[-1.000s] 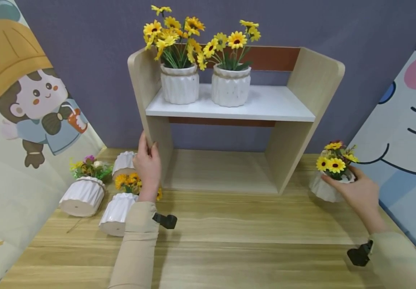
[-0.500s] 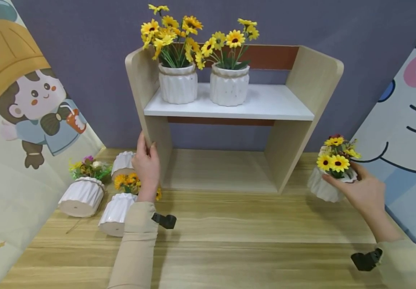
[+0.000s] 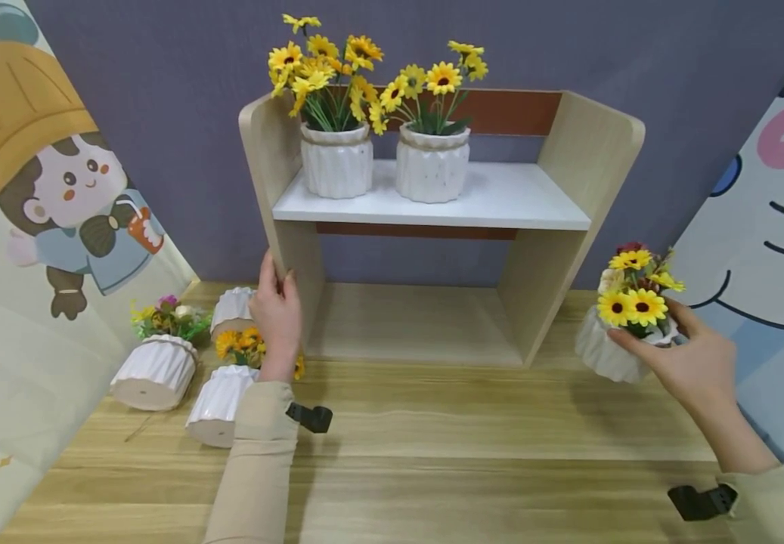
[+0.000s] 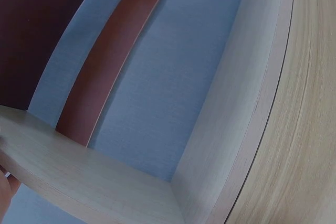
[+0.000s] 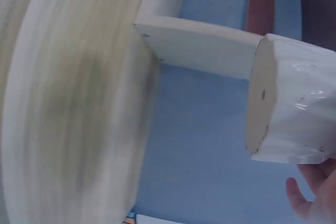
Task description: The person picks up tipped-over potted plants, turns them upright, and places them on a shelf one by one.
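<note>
In the head view my left hand [image 3: 279, 317] grips the front edge of the left side panel of a small two-tier wooden shelf [image 3: 609, 162]. At the right, my right hand [image 3: 698, 363] holds a white fluted flowerpot [image 3: 605, 351] by its rim, thumb in front. Yellow daisies [image 3: 630, 306] and a dark red bloom fill this pot. The right wrist view shows the pot's flat underside [image 5: 262, 98] raised off the table. Two white pots with yellow flowers, a left one [image 3: 337, 162] and a right one [image 3: 434, 162], stand upright on the white upper board [image 3: 521, 193].
Left of the shelf, several white pots lie tipped on the wooden table [image 3: 460, 453]: one with mixed blooms [image 3: 155, 370], one with orange flowers [image 3: 218, 404], and one behind [image 3: 231, 306]. A dark fabric wall [image 3: 181, 113] stands behind, with cartoon panels either side.
My right hand has shifted right, and the flowers in its pot now sit higher in view as the pot rises and tilts. My left hand stays on the shelf panel.
</note>
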A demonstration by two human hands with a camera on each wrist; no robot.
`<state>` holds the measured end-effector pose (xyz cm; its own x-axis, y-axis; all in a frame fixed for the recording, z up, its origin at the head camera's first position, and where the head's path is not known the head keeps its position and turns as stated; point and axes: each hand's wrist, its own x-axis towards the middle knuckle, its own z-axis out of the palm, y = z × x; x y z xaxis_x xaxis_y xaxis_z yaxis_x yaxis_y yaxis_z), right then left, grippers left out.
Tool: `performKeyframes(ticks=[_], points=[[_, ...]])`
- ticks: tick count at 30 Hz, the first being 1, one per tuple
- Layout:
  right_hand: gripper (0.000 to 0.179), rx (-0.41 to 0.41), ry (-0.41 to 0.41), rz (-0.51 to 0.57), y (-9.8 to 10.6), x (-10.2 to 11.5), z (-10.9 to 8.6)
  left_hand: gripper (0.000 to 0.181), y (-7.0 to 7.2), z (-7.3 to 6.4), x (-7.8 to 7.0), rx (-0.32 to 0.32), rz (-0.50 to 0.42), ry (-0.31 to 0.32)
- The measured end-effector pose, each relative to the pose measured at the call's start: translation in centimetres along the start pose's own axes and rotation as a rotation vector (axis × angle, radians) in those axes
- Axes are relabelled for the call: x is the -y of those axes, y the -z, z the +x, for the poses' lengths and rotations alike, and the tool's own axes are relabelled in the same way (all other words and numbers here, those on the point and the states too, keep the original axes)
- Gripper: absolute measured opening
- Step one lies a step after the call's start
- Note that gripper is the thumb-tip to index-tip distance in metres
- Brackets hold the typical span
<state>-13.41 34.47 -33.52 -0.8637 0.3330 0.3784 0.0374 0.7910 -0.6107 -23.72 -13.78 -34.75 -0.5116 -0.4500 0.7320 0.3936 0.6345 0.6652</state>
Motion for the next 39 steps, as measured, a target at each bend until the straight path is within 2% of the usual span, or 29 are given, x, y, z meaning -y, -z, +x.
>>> performKeyframes(ticks=[8,14,20,27,33,39], points=[[0.074,-0.036,0.053,0.055,1.1,2.2,-0.4,0.040,0.1,0.0,0.0,-0.001,0.002,0.000],[0.062,-0.066,0.082,0.054,1.5,3.6,-0.7,0.040,0.1,-0.1,0.0,0.013,0.001,0.000],[0.069,-0.062,0.092,0.082,1.9,5.0,-0.7,0.040,0.1,0.0,-0.1,0.016,0.000,0.006],[0.062,-0.127,0.167,0.134,1.9,7.0,-0.8,0.040,0.3,0.0,-0.3,0.026,-0.007,0.008],[0.069,-0.103,0.195,0.211,2.2,9.0,-0.4,0.040,0.2,0.0,-0.1,0.019,-0.010,0.005],[0.061,-0.130,0.250,0.264,2.5,11.3,0.1,0.040,0.1,0.0,-0.2,0.004,-0.009,0.000]])
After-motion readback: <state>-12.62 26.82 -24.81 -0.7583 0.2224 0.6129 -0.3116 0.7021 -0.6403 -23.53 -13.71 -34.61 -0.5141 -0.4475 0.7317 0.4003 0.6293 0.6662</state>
